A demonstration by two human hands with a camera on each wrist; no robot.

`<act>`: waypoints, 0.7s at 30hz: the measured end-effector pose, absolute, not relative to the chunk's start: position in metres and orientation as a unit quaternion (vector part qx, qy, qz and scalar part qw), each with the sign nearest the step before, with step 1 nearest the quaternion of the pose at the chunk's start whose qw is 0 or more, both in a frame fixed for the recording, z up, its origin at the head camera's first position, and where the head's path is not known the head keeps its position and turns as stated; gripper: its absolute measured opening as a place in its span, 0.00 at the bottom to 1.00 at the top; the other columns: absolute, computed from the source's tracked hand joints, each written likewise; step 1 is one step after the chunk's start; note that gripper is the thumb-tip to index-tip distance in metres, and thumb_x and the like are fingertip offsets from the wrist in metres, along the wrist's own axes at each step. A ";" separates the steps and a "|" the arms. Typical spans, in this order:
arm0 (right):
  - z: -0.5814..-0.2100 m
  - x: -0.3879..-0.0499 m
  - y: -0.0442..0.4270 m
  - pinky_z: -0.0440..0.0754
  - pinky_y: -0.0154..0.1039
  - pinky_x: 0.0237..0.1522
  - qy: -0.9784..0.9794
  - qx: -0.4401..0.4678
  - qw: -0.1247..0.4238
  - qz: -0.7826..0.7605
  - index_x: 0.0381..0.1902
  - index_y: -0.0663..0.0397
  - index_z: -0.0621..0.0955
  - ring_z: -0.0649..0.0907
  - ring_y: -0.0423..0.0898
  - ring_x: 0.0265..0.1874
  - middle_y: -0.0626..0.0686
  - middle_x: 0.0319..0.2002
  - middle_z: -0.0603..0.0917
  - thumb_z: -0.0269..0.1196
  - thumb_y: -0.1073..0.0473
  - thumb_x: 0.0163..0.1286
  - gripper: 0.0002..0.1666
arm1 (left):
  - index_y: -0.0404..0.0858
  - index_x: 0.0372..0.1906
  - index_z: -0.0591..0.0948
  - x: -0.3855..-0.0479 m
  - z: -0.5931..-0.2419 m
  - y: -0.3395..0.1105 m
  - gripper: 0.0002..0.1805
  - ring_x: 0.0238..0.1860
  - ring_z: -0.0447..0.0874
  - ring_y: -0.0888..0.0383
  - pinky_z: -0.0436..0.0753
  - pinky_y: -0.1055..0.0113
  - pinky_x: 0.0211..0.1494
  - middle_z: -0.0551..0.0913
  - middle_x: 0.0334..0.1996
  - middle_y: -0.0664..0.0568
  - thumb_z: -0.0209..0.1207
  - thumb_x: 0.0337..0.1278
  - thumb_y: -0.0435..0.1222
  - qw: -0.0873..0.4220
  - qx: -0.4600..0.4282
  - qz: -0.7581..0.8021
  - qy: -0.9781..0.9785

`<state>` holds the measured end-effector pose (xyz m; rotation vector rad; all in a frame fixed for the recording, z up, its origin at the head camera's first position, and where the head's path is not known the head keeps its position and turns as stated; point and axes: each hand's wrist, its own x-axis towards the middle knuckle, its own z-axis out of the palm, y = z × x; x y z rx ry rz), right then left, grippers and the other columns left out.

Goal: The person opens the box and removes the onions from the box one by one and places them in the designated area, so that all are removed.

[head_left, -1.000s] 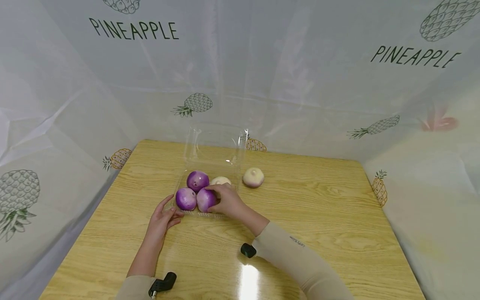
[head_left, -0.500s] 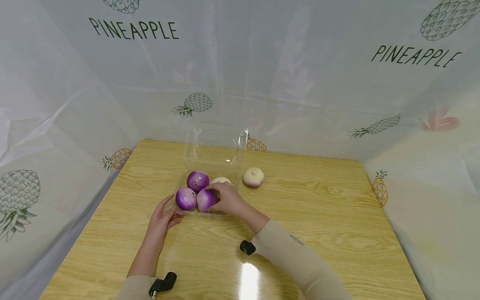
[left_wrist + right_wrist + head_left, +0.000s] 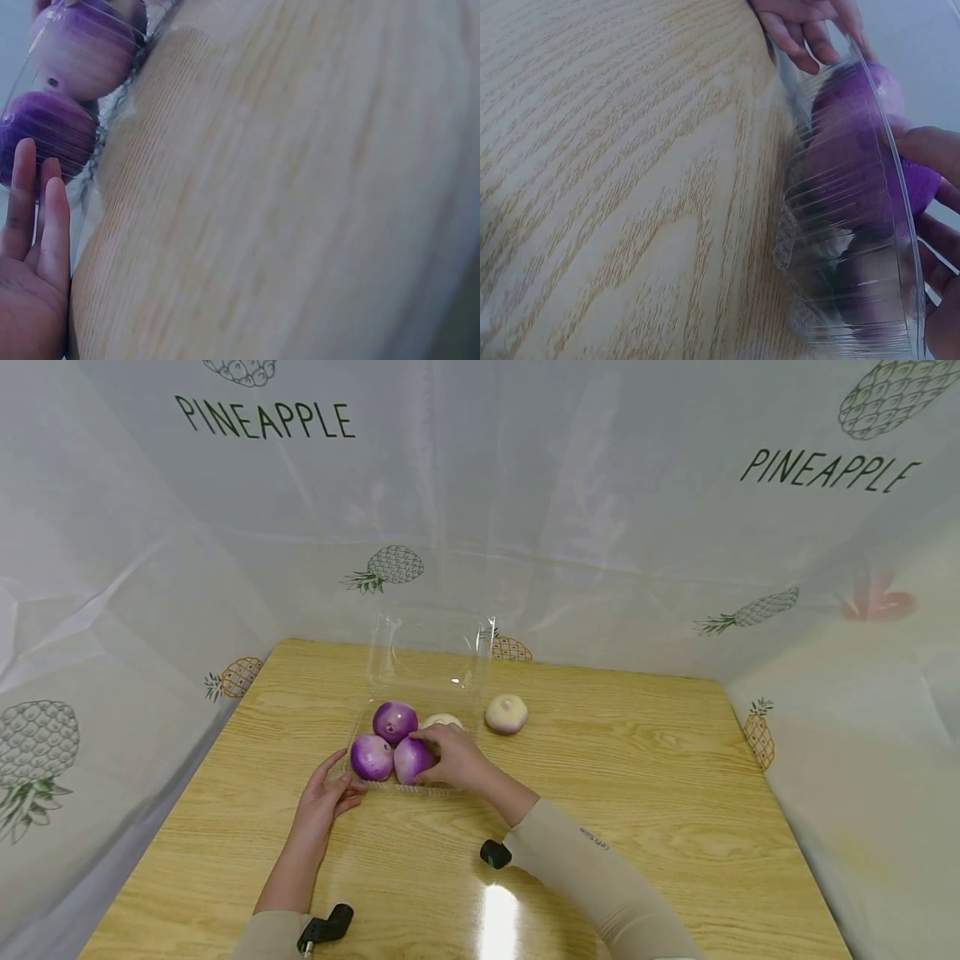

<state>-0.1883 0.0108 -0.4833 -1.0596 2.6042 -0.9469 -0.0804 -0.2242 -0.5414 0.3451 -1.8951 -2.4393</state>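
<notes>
A clear plastic container [image 3: 431,792] with its lid [image 3: 427,647] raised at the back holds three purple-and-white onions and a paler one [image 3: 442,721]. The right hand [image 3: 456,760] grips the front right purple onion [image 3: 412,762], thumb and fingers around it inside the container. At the container's front left corner, the left hand [image 3: 324,797] touches the outside wall, near the front left onion [image 3: 372,757]. Its fingers look fairly straight in the left wrist view, where the left hand [image 3: 34,262] is beside the ribbed wall. Behind sits another purple onion [image 3: 395,722].
A loose pale onion [image 3: 507,714] lies on the wooden table [image 3: 615,777] just right of the container. A white curtain [image 3: 600,527] printed with pineapples surrounds the back and sides. Black camera mounts [image 3: 496,854] are on both wrists.
</notes>
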 end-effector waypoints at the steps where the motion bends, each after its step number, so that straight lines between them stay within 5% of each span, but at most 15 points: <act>1: -0.483 -0.188 0.011 0.69 0.40 0.61 0.876 -0.356 0.089 -0.313 0.62 0.52 0.78 0.74 0.48 0.57 0.50 0.56 0.80 0.79 0.53 0.48 0.41 | 0.38 0.73 0.59 -0.080 -0.541 -0.224 0.29 0.37 0.85 0.60 0.85 0.68 0.41 0.86 0.29 0.55 0.53 0.72 0.36 0.016 0.112 -0.784 -0.610; 21: -0.486 -0.187 0.009 0.72 0.37 0.58 0.875 -0.343 0.096 -0.329 0.62 0.51 0.78 0.74 0.46 0.52 0.47 0.58 0.80 0.79 0.51 0.49 0.42 | 0.37 0.73 0.59 -0.080 -0.542 -0.224 0.29 0.37 0.85 0.60 0.84 0.68 0.40 0.86 0.29 0.55 0.53 0.72 0.35 0.021 0.110 -0.785 -0.610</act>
